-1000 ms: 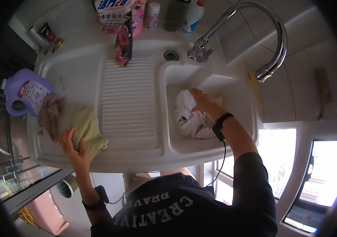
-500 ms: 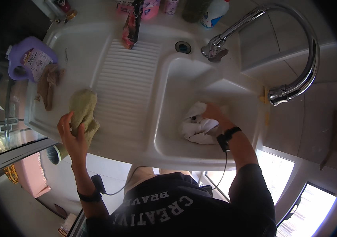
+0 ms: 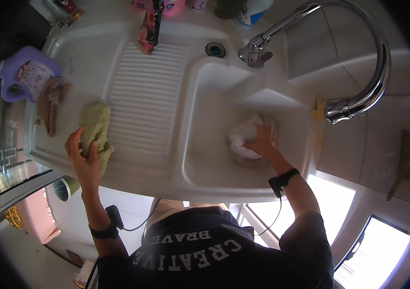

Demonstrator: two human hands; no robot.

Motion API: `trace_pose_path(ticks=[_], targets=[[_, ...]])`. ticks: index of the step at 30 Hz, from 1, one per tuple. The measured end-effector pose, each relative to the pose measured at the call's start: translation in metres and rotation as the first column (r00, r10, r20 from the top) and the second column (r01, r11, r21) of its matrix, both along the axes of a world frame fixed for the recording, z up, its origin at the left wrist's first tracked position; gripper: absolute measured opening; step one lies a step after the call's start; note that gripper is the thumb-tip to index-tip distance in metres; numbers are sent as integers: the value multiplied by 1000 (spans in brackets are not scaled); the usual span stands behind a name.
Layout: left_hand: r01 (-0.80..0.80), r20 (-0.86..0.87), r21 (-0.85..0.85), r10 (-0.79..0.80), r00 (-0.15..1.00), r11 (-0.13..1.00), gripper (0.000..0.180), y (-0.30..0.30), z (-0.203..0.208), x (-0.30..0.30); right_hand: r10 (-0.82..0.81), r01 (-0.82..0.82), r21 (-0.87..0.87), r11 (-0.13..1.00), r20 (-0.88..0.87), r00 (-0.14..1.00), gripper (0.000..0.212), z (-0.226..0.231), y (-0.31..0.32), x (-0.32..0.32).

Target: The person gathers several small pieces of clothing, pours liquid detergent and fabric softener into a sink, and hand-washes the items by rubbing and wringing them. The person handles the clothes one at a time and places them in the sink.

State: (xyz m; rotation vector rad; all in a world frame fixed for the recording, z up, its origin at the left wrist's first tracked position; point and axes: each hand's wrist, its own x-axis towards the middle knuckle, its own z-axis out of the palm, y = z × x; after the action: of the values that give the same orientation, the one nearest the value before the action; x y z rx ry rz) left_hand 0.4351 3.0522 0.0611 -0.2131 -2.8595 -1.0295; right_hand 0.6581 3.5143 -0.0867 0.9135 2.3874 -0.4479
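Observation:
Over the left part of the counter, my left hand (image 3: 84, 156) holds the near left edge of a folded pale green cloth (image 3: 96, 120) between thumb and fingers. Inside the sink basin (image 3: 200, 144), my right hand (image 3: 264, 141) grips a bunched white cloth (image 3: 244, 137) from above, thumb and fingers set apart on it. The white cloth lies on the basin floor in what looks like shallow cloudy water. Part of it is hidden under my fingers.
A ribbed drainboard (image 3: 147, 96) lies between the green cloth and the basin. A chrome faucet (image 3: 378, 53) arches at the right. A purple jug (image 3: 29, 72) and a crumpled brown cloth (image 3: 50, 103) sit at the far left. A dark floral packet (image 3: 150, 31) stands behind.
My right hand has spread over the white cloth, which is now gathered into a rounder bundle. The left hand stays on the green cloth. The whole view has shifted slightly.

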Motion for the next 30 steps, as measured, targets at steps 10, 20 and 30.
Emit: trace_pose_path(ticks=[10, 20, 30], targets=[[12, -1, -68, -12, 1000, 998, 46, -2, -9, 7, 399, -402, -42, 915, 254, 881, 113, -30, -54, -43], [-113, 60, -113, 121, 991, 987, 54, -9, -16, 5, 631, -620, -161, 768, 27, 775, 64, -52, -23, -32], [-80, 125, -43, 84, 989, 996, 54, -15, -16, 1, 449, -451, -56, 891, -45, 892, 77, 18, 12, 6]])
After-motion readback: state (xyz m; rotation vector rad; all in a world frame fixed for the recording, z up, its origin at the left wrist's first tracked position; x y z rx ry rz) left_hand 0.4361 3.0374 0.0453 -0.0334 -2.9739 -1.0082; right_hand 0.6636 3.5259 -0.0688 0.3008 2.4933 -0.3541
